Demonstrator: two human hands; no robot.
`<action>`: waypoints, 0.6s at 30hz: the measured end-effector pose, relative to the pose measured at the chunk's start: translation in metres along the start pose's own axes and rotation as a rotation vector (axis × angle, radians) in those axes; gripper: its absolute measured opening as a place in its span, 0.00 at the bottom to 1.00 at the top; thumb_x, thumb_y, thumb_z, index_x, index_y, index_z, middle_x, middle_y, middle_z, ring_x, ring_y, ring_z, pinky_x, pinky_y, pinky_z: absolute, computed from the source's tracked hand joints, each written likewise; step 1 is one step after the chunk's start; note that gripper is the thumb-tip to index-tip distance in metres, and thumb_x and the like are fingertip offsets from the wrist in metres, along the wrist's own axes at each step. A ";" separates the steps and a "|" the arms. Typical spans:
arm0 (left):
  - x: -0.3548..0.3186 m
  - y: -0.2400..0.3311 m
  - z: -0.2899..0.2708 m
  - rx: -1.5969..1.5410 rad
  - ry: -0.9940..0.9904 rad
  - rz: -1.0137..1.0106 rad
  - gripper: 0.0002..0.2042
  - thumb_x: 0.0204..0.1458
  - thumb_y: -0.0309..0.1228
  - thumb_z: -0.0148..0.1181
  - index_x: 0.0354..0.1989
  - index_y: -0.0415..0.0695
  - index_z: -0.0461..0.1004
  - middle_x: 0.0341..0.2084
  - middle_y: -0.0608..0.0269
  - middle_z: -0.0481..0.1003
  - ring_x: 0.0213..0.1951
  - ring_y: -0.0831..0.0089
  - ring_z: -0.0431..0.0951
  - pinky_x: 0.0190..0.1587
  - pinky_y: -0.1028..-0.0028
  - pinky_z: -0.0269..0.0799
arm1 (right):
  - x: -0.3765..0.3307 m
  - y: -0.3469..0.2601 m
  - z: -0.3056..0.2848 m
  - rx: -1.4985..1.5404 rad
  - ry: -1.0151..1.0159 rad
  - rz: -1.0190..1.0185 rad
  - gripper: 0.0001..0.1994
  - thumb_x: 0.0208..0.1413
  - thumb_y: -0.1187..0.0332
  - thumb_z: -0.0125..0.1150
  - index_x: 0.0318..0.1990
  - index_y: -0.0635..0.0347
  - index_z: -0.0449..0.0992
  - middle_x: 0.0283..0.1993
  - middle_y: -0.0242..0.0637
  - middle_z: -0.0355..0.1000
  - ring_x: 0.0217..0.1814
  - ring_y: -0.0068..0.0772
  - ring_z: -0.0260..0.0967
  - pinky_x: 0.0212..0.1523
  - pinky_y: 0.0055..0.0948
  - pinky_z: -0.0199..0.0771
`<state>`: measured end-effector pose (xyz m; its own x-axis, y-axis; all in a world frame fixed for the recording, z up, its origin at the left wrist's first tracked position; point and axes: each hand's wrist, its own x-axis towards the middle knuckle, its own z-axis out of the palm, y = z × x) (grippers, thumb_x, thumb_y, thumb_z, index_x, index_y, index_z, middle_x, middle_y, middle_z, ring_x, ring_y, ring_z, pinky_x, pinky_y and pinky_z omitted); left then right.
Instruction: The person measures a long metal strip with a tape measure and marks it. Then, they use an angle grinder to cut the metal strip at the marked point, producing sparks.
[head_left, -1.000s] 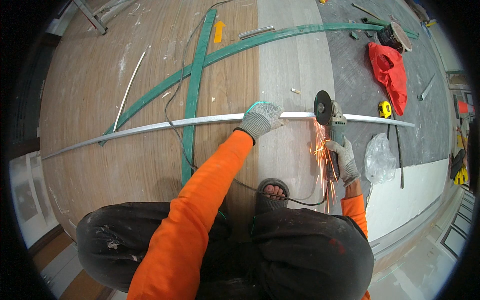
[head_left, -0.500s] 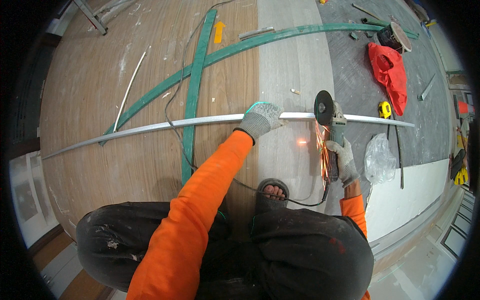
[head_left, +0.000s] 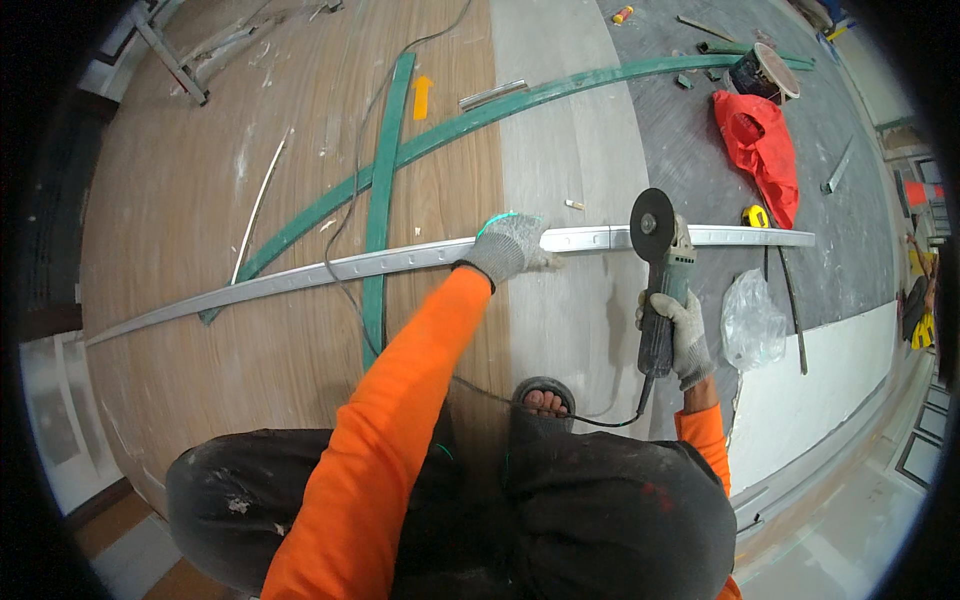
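A long silver metal channel (head_left: 405, 259) lies across the floor in front of me, with small marks along its wide face. My left hand (head_left: 512, 246), in a grey knit glove, is closed around it near the middle. To the right, my gloved right hand (head_left: 686, 335) grips the body of an angle grinder (head_left: 657, 335). Its dark cutting disc (head_left: 652, 224) stands over or just in front of the channel; whether they touch I cannot tell. A thin dark line crosses the channel just left of the disc. No sparks show.
Two green strips (head_left: 384, 185) cross beneath the channel. A grey power cord (head_left: 352, 205) runs over it. At right lie a red bag (head_left: 762, 150), a bucket (head_left: 762, 78), a yellow tape measure (head_left: 755, 216), clear plastic (head_left: 755, 325) and a white board (head_left: 815, 390). My sandalled foot (head_left: 545, 402) is near the cord.
The orange sparks by the grinder have stopped. In my left hand the channel has turned, so its wide face now shows. The grinder's body has tilted slightly.
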<state>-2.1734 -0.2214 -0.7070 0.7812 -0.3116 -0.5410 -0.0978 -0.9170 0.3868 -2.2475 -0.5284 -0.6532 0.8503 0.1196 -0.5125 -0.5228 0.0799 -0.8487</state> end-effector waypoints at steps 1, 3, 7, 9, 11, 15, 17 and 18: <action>-0.001 0.001 0.005 0.047 0.021 -0.002 0.39 0.51 0.60 0.64 0.66 0.46 0.68 0.58 0.49 0.75 0.63 0.58 0.74 0.65 0.55 0.68 | -0.001 0.001 0.001 -0.009 0.016 -0.003 0.19 0.53 0.68 0.68 0.49 0.64 0.69 0.37 0.39 0.76 0.32 0.30 0.76 0.34 0.30 0.81; 0.001 -0.009 0.022 0.055 0.116 0.017 0.37 0.54 0.58 0.62 0.66 0.47 0.67 0.58 0.50 0.74 0.63 0.59 0.73 0.64 0.56 0.68 | -0.001 0.003 0.006 -0.029 0.042 -0.010 0.19 0.53 0.68 0.68 0.49 0.64 0.69 0.37 0.39 0.76 0.31 0.29 0.76 0.33 0.30 0.80; -0.006 -0.014 0.060 0.237 0.517 0.106 0.31 0.60 0.55 0.59 0.64 0.47 0.68 0.56 0.54 0.75 0.60 0.60 0.75 0.61 0.56 0.70 | 0.001 0.007 0.001 -0.063 0.014 -0.004 0.18 0.55 0.69 0.65 0.50 0.65 0.69 0.37 0.40 0.76 0.32 0.31 0.77 0.36 0.31 0.81; -0.003 -0.013 0.060 0.191 0.460 0.108 0.31 0.59 0.55 0.59 0.64 0.46 0.68 0.53 0.53 0.76 0.58 0.59 0.76 0.59 0.56 0.71 | 0.002 0.009 0.000 -0.090 0.024 0.016 0.18 0.55 0.69 0.65 0.50 0.65 0.69 0.37 0.40 0.76 0.32 0.31 0.77 0.35 0.31 0.81; -0.003 -0.013 0.057 0.144 0.419 0.118 0.32 0.60 0.56 0.57 0.64 0.46 0.68 0.52 0.52 0.77 0.56 0.59 0.78 0.58 0.56 0.72 | 0.002 0.010 0.001 -0.084 0.029 0.013 0.18 0.54 0.69 0.66 0.50 0.65 0.68 0.37 0.40 0.76 0.32 0.31 0.77 0.35 0.31 0.81; -0.002 -0.021 0.041 0.136 0.302 0.144 0.33 0.62 0.61 0.51 0.64 0.46 0.70 0.53 0.50 0.77 0.55 0.56 0.79 0.58 0.57 0.74 | 0.004 0.012 0.000 -0.083 0.051 0.012 0.18 0.54 0.69 0.65 0.50 0.65 0.68 0.37 0.40 0.75 0.32 0.31 0.77 0.35 0.31 0.81; -0.001 -0.021 0.026 0.158 0.206 0.133 0.34 0.63 0.63 0.47 0.63 0.46 0.71 0.54 0.50 0.78 0.55 0.56 0.79 0.58 0.57 0.75 | 0.004 0.010 0.000 -0.088 0.034 0.003 0.18 0.54 0.69 0.65 0.50 0.65 0.68 0.37 0.40 0.75 0.32 0.31 0.77 0.35 0.31 0.81; 0.000 -0.020 0.019 0.164 0.162 0.118 0.34 0.63 0.64 0.45 0.63 0.47 0.72 0.54 0.50 0.78 0.55 0.56 0.79 0.59 0.57 0.75 | 0.004 0.008 0.001 -0.090 0.026 -0.003 0.18 0.54 0.69 0.65 0.50 0.65 0.69 0.37 0.40 0.76 0.32 0.31 0.77 0.35 0.31 0.81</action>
<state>-2.1829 -0.2079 -0.7291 0.8455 -0.3873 -0.3675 -0.2827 -0.9087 0.3071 -2.2487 -0.5263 -0.6623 0.8537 0.0940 -0.5123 -0.5137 -0.0094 -0.8579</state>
